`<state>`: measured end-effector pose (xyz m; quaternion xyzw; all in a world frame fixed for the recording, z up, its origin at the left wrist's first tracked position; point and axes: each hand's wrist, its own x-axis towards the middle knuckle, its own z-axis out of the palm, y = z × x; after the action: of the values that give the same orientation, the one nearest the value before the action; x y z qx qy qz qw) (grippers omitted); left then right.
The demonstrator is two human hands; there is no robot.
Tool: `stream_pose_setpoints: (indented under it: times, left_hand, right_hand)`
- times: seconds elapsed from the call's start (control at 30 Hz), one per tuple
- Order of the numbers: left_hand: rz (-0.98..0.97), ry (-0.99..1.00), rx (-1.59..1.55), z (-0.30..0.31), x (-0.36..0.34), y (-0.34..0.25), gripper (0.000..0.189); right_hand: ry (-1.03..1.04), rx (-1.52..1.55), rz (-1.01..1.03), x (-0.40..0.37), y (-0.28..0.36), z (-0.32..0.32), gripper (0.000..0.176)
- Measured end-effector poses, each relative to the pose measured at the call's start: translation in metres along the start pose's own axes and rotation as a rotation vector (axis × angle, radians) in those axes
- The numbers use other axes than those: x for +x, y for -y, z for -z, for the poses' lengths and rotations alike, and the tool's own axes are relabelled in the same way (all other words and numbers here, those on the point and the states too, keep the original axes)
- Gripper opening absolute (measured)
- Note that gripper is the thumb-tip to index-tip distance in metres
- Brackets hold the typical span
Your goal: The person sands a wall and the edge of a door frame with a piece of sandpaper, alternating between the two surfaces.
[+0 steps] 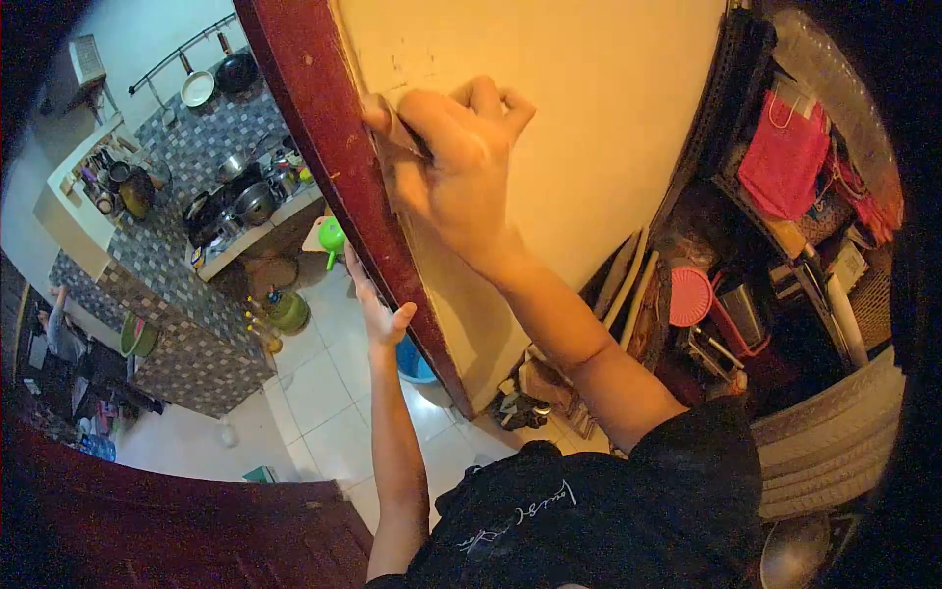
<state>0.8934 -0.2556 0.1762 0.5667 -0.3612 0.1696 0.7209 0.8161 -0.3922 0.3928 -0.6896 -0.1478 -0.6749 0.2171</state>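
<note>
A dark red door frame [329, 147] runs slantwise down the middle, beside a yellow wall [579, 108]. My right hand [456, 162] is raised against the wall beside the frame, its fingers curled; whether anything is between them is hidden. Lower down, my left hand [378, 304] lies along the other side of the frame, thumb apart and fingers partly hidden behind the edge. A bright green plastic item [332, 236] shows just beyond the left fingers, in the kitchen behind.
On the left, a kitchen counter [285, 211] bears pots, with pans hanging above. A green gas cylinder [287, 310] and a blue tub [414, 361] stand on the tiled floor [329, 388]. At right, shelves hold a pink cloth [785, 157] and a pink round basket [690, 296].
</note>
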Motion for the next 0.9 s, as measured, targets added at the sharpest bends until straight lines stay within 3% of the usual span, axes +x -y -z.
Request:
stream_pose_setpoints:
  times: [0.17, 0.27, 0.37, 0.6, 0.7, 0.77, 0.9]
  left_hand:
    - [-0.002, -0.023, 0.053, 0.004, -0.001, 0.003, 0.14]
    - [-0.021, 0.011, 0.05, 0.004, 0.0, 0.006, 0.14]
    - [-0.062, 0.025, 0.035, 0.006, 0.003, 0.009, 0.141]
    - [-0.033, -0.007, 0.077, 0.006, -0.004, 0.015, 0.131]
    - [-0.023, -0.003, 0.071, 0.012, -0.006, 0.025, 0.136]
    - [-0.02, 0.005, 0.079, 0.01, -0.003, 0.018, 0.142]
    - [0.022, 0.008, 0.057, 0.004, -0.001, 0.003, 0.144]
  right_hand:
    - [0.185, 0.005, -0.122, -0.074, 0.004, 0.015, 0.01]
    - [0.17, -0.033, -0.144, -0.081, 0.004, 0.016, 0.011]
    - [0.005, -0.044, -0.047, -0.048, 0.005, 0.006, 0.02]
    - [-0.168, -0.042, 0.062, 0.033, 0.001, -0.011, 0.019]
    - [-0.063, -0.085, 0.029, -0.005, -0.001, -0.001, 0.021]
    - [0.079, -0.081, -0.068, -0.035, 0.003, 0.007, 0.01]
    - [0.071, -0.056, -0.082, -0.042, 0.006, 0.009, 0.012]
